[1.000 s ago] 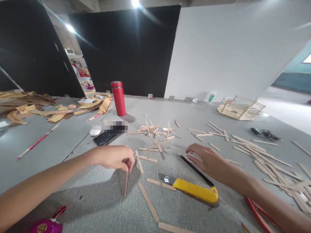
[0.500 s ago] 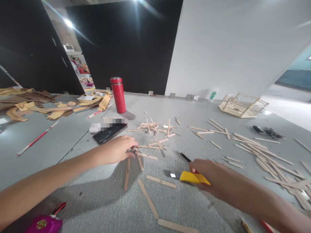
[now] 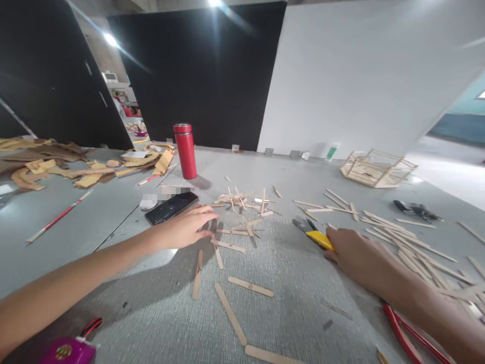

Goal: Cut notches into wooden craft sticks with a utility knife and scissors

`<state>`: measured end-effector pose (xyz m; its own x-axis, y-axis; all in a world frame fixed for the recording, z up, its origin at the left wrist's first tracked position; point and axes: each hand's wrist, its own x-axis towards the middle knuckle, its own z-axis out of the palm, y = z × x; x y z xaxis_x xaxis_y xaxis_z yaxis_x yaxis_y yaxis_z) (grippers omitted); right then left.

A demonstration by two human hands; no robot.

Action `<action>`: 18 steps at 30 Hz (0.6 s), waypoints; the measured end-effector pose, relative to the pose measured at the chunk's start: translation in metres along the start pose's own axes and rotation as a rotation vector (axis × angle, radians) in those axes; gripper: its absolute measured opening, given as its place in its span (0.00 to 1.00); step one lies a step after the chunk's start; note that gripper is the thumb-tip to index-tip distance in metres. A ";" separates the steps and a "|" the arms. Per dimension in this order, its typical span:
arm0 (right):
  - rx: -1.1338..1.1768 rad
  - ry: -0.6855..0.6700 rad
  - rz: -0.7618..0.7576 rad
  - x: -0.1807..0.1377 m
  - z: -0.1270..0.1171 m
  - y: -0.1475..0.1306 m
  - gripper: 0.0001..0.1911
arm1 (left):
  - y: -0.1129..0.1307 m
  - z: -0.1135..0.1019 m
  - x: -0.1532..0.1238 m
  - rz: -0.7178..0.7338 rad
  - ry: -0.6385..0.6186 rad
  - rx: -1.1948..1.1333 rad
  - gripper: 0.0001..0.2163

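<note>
My left hand [image 3: 191, 225] hovers low over the table with its fingers spread and nothing between them. Its fingertips are close to a joined pair of wooden craft sticks [image 3: 228, 246]; whether they touch is unclear. My right hand [image 3: 348, 247] is closed around a yellow utility knife [image 3: 320, 239] whose grey blade points left and away from me. A dark pen [image 3: 312, 226] sticks out beside the knife, apparently in the same hand. Nearer to me lie loose craft sticks [image 3: 250, 286], some crossed or end to end.
A heap of small sticks [image 3: 238, 198] lies ahead, with a phone [image 3: 172, 207] and red flask [image 3: 185, 151] to its left. More sticks [image 3: 413, 242] spread at right, near red-handled pliers [image 3: 401, 333]. A stick-built frame [image 3: 375, 172] stands farther back.
My right hand has moved right and away from me with the knife and pen, uncovering red handles near the front edge. My left fingers have opened and lifted off the joined sticks.
</note>
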<state>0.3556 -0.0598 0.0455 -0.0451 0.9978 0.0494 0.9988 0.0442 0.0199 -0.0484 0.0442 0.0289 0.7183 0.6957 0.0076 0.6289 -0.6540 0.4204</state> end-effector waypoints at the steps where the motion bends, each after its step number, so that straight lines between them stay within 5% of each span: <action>1: -0.009 0.023 -0.011 0.000 0.001 -0.006 0.07 | -0.004 0.002 0.003 -0.003 0.029 0.000 0.24; 6: 0.032 0.082 -0.215 -0.008 0.003 -0.052 0.10 | -0.023 0.013 0.020 -0.003 0.141 -0.008 0.28; 12: 0.244 -0.152 -0.409 -0.050 -0.011 -0.098 0.08 | -0.031 0.009 0.061 0.014 0.285 -0.021 0.17; 18: 0.422 -0.025 -0.411 -0.111 0.001 -0.086 0.14 | -0.033 0.012 0.096 0.020 0.259 -0.024 0.16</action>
<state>0.2745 -0.1743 0.0376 -0.4350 0.8951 0.0980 0.8202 0.4387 -0.3672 0.0032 0.1294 0.0048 0.6284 0.7378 0.2466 0.6061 -0.6631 0.4393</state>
